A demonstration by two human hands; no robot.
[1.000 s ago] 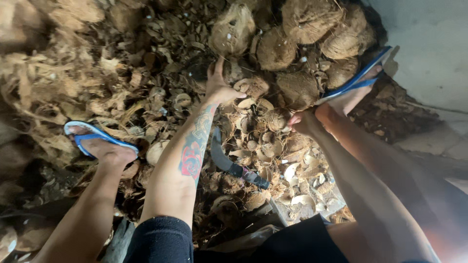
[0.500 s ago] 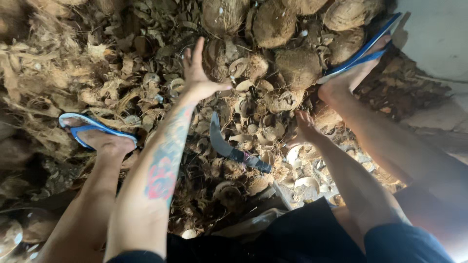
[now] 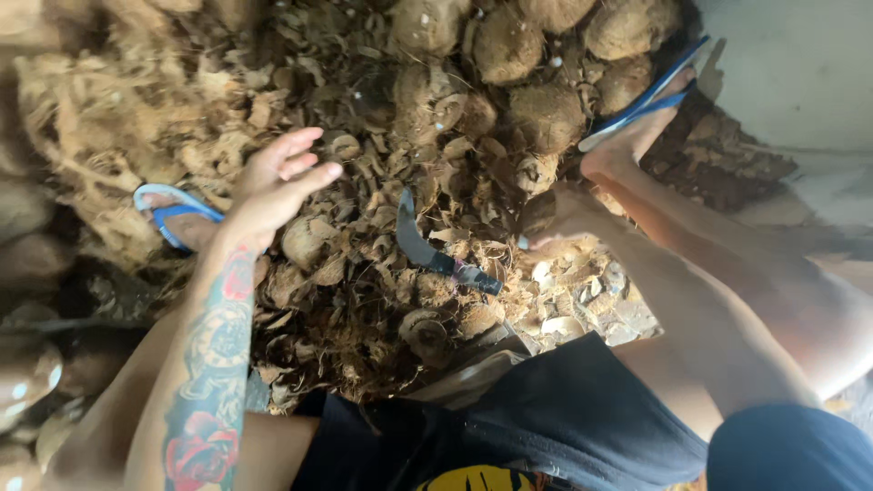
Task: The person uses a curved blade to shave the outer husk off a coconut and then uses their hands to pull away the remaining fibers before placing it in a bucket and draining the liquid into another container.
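Observation:
My left hand (image 3: 277,182) hovers with its fingers spread and nothing in it, above a litter of broken coconut shells (image 3: 364,273). A rounded shell piece (image 3: 307,238) lies just below it. My right hand (image 3: 559,221) is lower and to the right, resting among the shells against a dark coconut (image 3: 538,211), with its fingers hidden. A curved knife with a dark handle (image 3: 435,253) lies loose on the shells between the two hands, touched by neither.
Whole husked coconuts (image 3: 546,114) are piled at the top. Dry fibrous husk (image 3: 100,118) is heaped at the left. My feet wear blue flip-flops, the left one (image 3: 173,214) and the right one (image 3: 641,100). A pale concrete floor (image 3: 800,73) is at the right.
My left hand has drawn back from the coconut pile, down and to the left, still with its fingers spread. My right hand stays low among the shells. The knife has not moved.

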